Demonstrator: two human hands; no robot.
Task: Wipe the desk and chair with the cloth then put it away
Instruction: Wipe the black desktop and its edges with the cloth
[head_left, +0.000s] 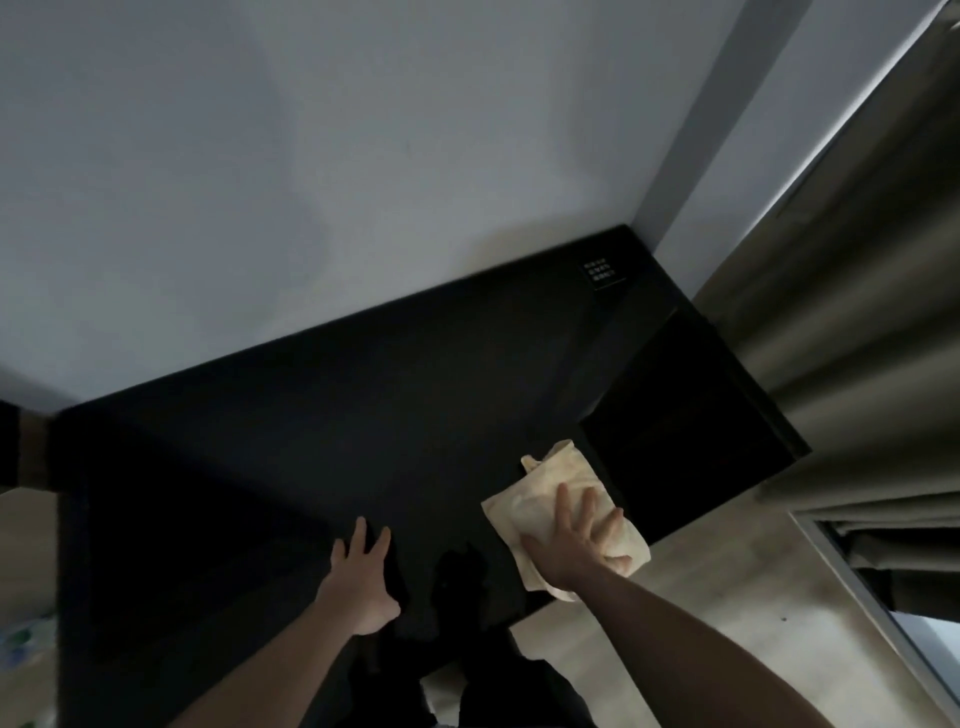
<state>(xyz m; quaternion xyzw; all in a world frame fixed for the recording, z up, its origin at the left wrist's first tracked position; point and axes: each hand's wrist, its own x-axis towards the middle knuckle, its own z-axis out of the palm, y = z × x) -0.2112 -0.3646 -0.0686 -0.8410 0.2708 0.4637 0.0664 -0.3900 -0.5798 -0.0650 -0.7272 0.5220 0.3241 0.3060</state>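
It is dim here. Light comes in from the right, in a bright strip beside the curtain (852, 291). My desk (311, 415) is so dark I can hardly see its top. The wall (311, 156) looks gray with soft shadows. The edges bend and look a bit blurry.

i'm looking at what reads as a bedroom or home study: a black bench (311, 405) against a plain wall (311, 156), heavy curtains (857, 312), pale wood floor (701, 597).
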